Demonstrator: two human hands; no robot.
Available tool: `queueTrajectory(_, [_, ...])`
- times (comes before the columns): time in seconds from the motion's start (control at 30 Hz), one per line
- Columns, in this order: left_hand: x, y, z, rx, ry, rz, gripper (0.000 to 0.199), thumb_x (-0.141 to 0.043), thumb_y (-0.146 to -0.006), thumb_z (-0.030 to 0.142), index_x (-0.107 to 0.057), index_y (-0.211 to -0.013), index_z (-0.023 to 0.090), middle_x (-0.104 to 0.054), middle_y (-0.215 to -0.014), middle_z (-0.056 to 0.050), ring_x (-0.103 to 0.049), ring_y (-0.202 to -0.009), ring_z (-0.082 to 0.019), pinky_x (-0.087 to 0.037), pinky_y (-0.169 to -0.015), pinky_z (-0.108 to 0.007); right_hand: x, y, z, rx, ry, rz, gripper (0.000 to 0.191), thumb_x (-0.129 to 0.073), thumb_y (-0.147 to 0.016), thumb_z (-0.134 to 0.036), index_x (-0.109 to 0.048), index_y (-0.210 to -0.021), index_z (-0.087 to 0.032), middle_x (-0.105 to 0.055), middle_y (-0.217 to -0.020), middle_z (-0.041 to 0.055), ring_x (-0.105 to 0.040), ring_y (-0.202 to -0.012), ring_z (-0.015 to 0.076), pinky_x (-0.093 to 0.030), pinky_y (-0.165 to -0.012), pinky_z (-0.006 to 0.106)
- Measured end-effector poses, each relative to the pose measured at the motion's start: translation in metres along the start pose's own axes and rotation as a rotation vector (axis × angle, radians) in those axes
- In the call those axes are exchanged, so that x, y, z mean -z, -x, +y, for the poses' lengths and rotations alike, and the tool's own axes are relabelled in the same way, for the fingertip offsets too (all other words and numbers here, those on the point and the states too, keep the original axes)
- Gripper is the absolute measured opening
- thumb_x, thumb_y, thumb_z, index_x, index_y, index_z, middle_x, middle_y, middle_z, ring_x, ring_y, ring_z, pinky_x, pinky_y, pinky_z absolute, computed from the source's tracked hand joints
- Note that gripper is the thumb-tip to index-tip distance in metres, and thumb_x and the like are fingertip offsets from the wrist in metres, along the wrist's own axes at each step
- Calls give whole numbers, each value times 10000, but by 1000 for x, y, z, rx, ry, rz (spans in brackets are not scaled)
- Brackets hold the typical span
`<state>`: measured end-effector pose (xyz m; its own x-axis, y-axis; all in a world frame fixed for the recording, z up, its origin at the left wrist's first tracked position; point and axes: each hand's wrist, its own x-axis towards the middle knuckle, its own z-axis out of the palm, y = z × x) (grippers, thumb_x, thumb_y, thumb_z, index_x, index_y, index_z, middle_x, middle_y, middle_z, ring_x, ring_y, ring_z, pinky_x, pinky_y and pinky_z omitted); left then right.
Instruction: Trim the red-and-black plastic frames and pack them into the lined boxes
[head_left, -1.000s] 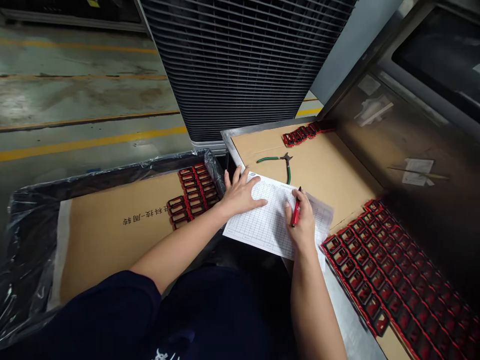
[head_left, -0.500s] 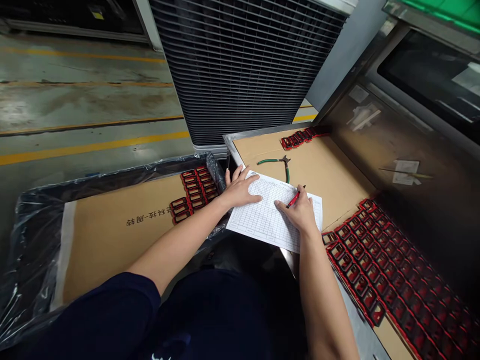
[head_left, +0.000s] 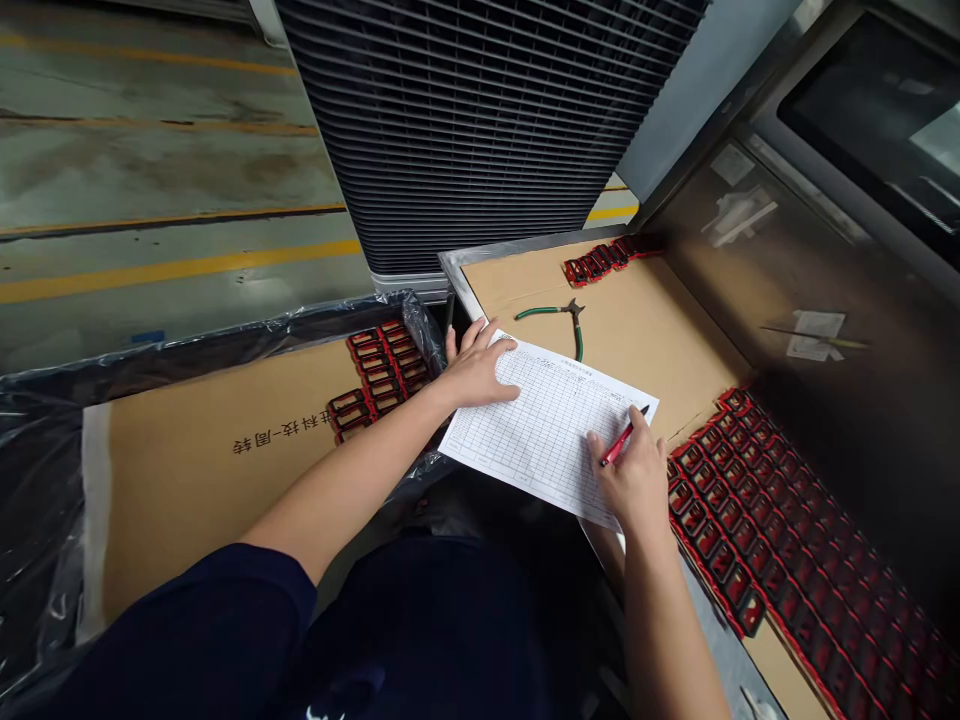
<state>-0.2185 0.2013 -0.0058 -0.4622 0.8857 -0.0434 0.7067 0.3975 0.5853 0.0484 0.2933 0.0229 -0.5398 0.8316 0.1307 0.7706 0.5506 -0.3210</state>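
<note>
A printed form (head_left: 532,430) with a grid of rows and columns lies at the near edge of the cardboard-covered bench. My left hand (head_left: 480,375) rests on its upper left corner, fingers spread. In my right hand (head_left: 634,465), over the right side of the sheet, is a red pen (head_left: 621,438) held between thumb and fingers. The pen's dark end points up and away from me. Just beyond the sheet lie green-handled cutting pliers (head_left: 576,315), their jaws toward the far side.
Many red-and-black frame parts (head_left: 750,500) stand in rows at the bench's right, with a short row (head_left: 607,260) at the back. To the left, a plastic-lined bin (head_left: 45,385) holds cardboard (head_left: 202,500) and more parts (head_left: 386,365). A louvred unit (head_left: 480,130) rises behind the bench.
My right hand has moved rightward with the pen, from the middle of the form to its right side. My left hand stays at the form's left corner. The view has shifted slightly.
</note>
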Motion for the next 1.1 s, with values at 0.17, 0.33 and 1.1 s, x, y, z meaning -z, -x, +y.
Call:
queueTrajectory(0.17, [5, -3, 1, -2, 5, -38, 703, -786, -692, 515, -574, -1320, 283, -228, -1698, -119, -79, -1586, -406, 34, -1215, -732, 1, 17, 19, -33, 42, 44, 773, -555, -872, -543, -431, -1450, -47, -571, -1423, 293, -523, -1350, 428, -307, -1183, 634])
queueTrajectory(0.33, [7, -3, 6, 13, -3, -45, 704, -792, -697, 544, -573, -1303, 261, -213, -1700, -138, -61, -1585, -417, 49, -1206, -740, 3, 26, 21, 17, 127, 117, 688, -513, -923, -510, -422, -1443, -68, -604, -1401, 269, -602, -1280, 392, -212, -1212, 667])
queueTrajectory(1.1, [18, -10, -4, 13, -78, -113, 784, -767, -735, 542, -491, -1396, 224, -123, -1719, -141, 0, -1599, -373, 73, -1234, -697, -27, 16, -5, -15, -112, 106, 777, -657, -830, -468, -414, -1448, -65, -567, -1439, 260, -565, -1323, 386, -443, -1126, 590])
